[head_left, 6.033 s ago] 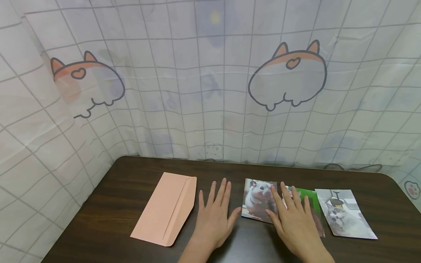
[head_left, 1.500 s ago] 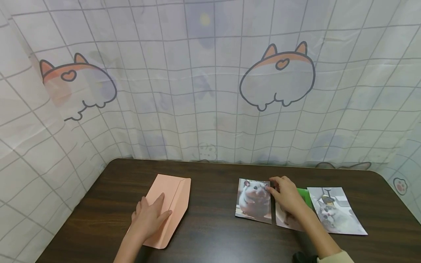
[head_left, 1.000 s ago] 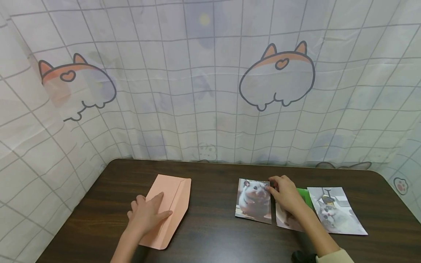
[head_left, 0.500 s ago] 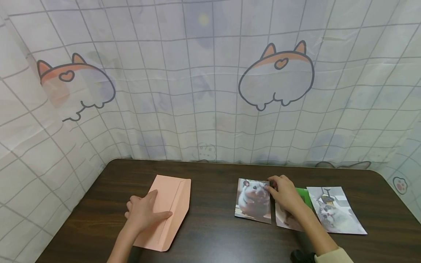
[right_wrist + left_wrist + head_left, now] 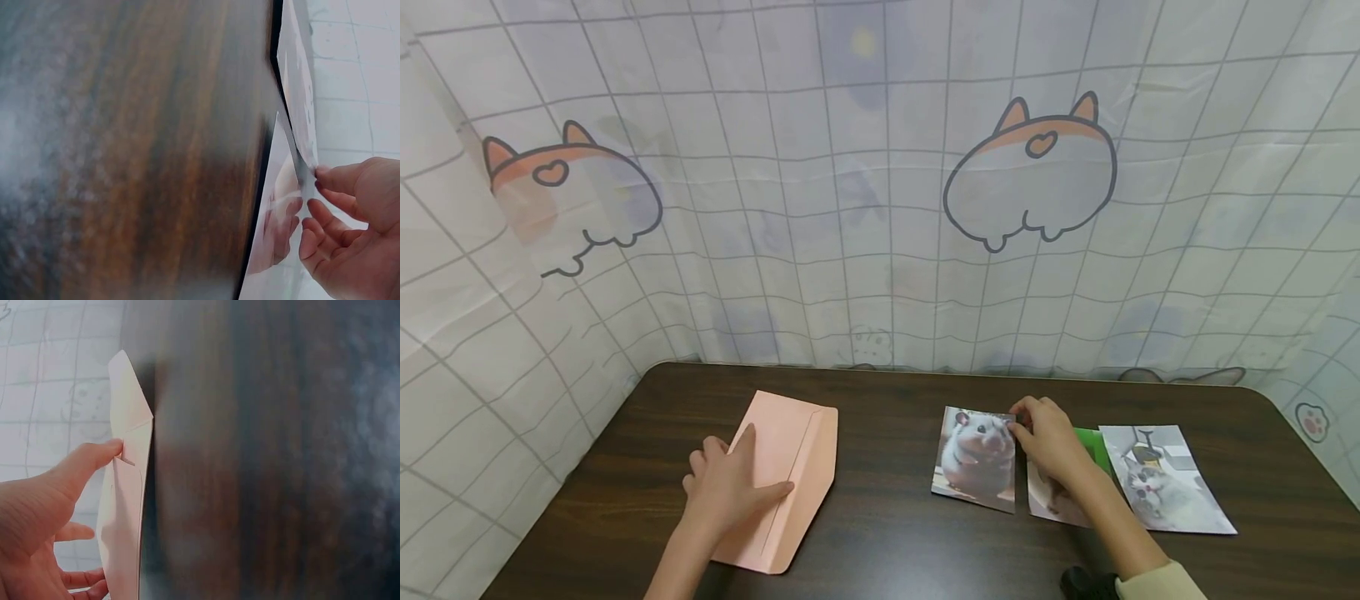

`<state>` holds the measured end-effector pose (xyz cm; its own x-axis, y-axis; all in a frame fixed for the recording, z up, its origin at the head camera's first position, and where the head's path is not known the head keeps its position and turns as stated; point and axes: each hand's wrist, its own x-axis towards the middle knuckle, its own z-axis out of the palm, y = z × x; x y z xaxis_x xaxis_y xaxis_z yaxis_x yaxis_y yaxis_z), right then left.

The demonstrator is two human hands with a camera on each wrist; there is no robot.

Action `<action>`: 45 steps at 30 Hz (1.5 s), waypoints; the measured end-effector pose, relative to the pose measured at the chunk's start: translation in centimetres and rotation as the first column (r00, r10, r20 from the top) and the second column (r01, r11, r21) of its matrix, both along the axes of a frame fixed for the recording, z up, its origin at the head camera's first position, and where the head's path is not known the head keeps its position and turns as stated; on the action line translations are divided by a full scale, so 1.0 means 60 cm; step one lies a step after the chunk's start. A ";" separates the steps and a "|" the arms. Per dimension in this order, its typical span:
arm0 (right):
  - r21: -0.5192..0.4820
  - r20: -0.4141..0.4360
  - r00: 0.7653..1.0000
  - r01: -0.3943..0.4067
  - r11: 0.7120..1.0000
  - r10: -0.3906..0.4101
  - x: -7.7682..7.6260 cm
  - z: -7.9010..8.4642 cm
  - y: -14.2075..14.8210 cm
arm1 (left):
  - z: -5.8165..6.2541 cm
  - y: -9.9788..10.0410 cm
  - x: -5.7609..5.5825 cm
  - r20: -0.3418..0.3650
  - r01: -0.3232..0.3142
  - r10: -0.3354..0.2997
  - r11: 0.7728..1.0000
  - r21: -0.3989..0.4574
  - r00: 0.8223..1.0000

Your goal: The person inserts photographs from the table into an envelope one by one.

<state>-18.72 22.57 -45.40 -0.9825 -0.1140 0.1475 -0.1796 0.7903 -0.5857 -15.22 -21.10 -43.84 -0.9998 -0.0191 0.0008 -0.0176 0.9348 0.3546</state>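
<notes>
In the head view a peach-pink envelope (image 5: 790,425) lies at the left, its flap side up. My left hand (image 5: 721,492) grips it, thumb on the flap seam and fingers at the left edge; the left wrist view shows the thumb pressing the paper (image 5: 122,506). To the right, my right hand (image 5: 1051,442) pinches the upper right edge of a hamster photo card (image 5: 976,462). That card's edge (image 5: 297,81) stands slightly raised in the right wrist view. Below the right hand a green-and-beige photo card (image 5: 1045,500) is partly hidden.
A cat photo card (image 5: 1180,492) lies at the far right beside the green one. Everything rests on a dark wooden table (image 5: 880,517). Behind hangs a white checked curtain (image 5: 820,208) with corgi drawings.
Both hands, earlier flat near the table's middle, moved to the envelope and the hamster card. In the last half second the envelope and the hamster card have shifted slightly.
</notes>
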 end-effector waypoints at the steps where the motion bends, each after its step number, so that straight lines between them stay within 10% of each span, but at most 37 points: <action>1: -0.002 -0.001 1.000 0.000 1.000 0.000 0.000 0.000 0.000 | 0.000 0.001 0.000 -0.011 0.004 -0.004 1.000 -0.013 1.000; 15: -0.021 0.027 1.000 0.007 1.000 -0.006 0.001 0.001 0.000 | 0.001 0.011 0.005 -0.080 0.074 -0.078 0.996 -0.054 0.994; 45: -0.134 0.034 0.999 0.029 0.991 -0.025 0.005 0.001 0.004 | 0.021 0.026 0.012 -0.076 0.036 -0.033 0.999 0.031 0.997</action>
